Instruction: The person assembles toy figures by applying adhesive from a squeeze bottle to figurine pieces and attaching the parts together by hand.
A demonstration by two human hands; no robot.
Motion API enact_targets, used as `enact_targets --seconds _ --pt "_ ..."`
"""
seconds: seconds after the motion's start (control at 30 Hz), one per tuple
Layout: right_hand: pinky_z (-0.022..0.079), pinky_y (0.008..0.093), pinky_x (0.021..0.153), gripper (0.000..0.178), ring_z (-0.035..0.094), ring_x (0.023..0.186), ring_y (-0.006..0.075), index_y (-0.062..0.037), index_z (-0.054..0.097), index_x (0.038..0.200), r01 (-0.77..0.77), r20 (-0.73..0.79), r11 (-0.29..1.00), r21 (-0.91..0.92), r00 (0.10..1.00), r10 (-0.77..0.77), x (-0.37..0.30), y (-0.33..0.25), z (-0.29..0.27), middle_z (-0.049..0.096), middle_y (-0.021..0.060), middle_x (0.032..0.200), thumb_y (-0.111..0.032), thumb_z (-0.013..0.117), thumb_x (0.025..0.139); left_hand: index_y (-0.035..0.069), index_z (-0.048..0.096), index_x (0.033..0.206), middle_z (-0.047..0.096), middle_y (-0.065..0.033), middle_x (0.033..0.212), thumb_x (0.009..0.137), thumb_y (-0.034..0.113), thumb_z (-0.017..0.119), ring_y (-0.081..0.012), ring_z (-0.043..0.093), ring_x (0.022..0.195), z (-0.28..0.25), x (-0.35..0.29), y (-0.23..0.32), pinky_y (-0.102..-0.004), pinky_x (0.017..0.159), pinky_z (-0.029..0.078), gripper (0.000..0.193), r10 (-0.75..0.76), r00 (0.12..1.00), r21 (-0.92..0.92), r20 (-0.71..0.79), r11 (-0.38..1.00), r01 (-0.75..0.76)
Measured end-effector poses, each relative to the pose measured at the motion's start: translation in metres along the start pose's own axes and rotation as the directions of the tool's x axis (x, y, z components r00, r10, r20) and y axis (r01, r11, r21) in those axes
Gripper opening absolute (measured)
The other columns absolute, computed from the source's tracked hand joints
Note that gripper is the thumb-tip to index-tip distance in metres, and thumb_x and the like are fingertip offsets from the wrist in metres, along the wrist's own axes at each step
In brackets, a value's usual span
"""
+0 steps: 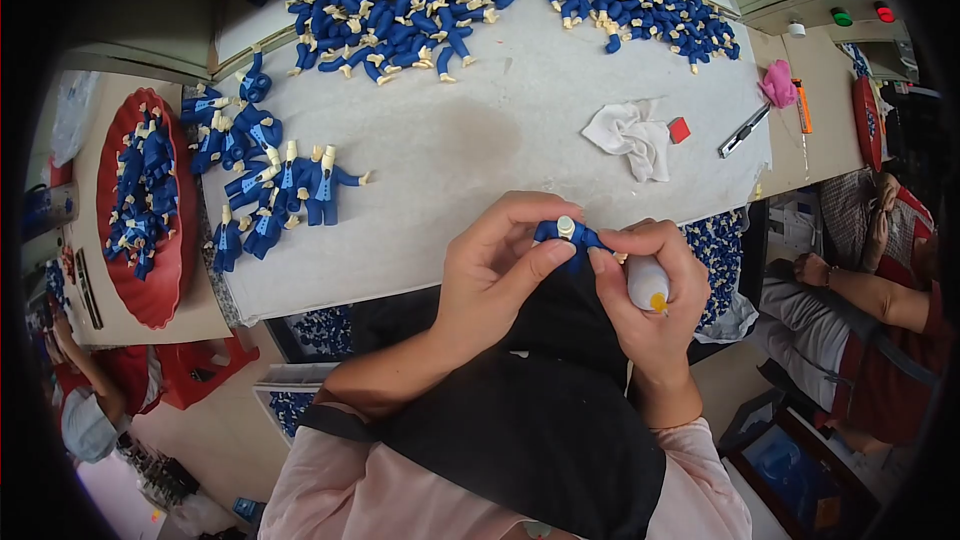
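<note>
Just over the near edge of the table, my left hand (488,275) pinches a small headless blue doll body (566,230) with a cream neck between thumb and fingers. My right hand (672,325) presses its thumb and forefinger on the doll's right-hand side, where a blue arm sticks out. Tucked in that same hand is a white squeeze bottle (648,280), its yellow nozzle pointing toward me. The doll's lower part is partly lost against my black apron (490,420).
Piles of loose blue arms (390,5) with cream hands lie at the back. Doll bodies (285,180) stand and lie at left, beside a red oval tray (150,305). A white cloth (640,140), red block (680,130) and utility knife (744,132) lie right. Co-workers (880,290) sit at both sides.
</note>
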State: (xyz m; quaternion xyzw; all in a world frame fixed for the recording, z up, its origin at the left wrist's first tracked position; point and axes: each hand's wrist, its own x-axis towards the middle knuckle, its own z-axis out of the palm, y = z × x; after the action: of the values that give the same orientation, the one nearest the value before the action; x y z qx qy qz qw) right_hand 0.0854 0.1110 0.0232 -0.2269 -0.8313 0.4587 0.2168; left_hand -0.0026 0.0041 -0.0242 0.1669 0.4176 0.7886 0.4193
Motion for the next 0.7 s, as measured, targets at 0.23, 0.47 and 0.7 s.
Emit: enact_targets --seconds 0.23,0.47,0.7 --pt "0.041 0.0252 0.048 0.019 0.053 0.053 0.0183 0.0004 0.054 0.080 0.026 -0.003 0.998 -0.055 1.000 -0.027 -0.0009 -0.0019 0.0026 0.054 0.0103 0.067 0.005 0.064 0.065 -0.003 0.048 0.101 0.052 -0.0126 0.101 0.079 -0.005 0.051 -0.0162 0.054 0.090 -0.0022 -0.0009 0.0010 -0.0258 0.080 0.043 0.023 0.122 0.993 0.183 -0.006 0.976 -0.118" --pt "0.040 0.0277 0.047 0.021 0.051 0.053 0.0218 0.0006 0.053 0.081 0.119 0.000 0.979 -0.165 0.993 -0.120 -0.0019 -0.0071 0.0054 0.053 0.0105 0.066 0.006 0.064 0.064 -0.004 0.051 0.100 0.052 -0.0135 0.100 0.078 -0.007 0.052 -0.0169 0.054 0.090 -0.0048 -0.0024 0.0010 -0.0251 0.077 0.044 0.023 0.179 0.984 0.287 0.016 0.942 -0.176" --pt "0.040 0.0297 0.047 0.022 0.050 0.053 0.0241 0.0015 0.053 0.080 0.230 0.045 0.942 -0.244 0.973 -0.226 0.0006 -0.0075 0.0064 0.051 0.0113 0.065 0.007 0.063 0.062 0.000 0.060 0.090 0.059 -0.0126 0.087 0.071 -0.003 0.060 -0.0210 0.058 0.078 -0.0019 -0.0018 0.0024 -0.0256 0.066 0.046 0.019 0.322 0.946 0.483 -0.027 0.833 -0.270"
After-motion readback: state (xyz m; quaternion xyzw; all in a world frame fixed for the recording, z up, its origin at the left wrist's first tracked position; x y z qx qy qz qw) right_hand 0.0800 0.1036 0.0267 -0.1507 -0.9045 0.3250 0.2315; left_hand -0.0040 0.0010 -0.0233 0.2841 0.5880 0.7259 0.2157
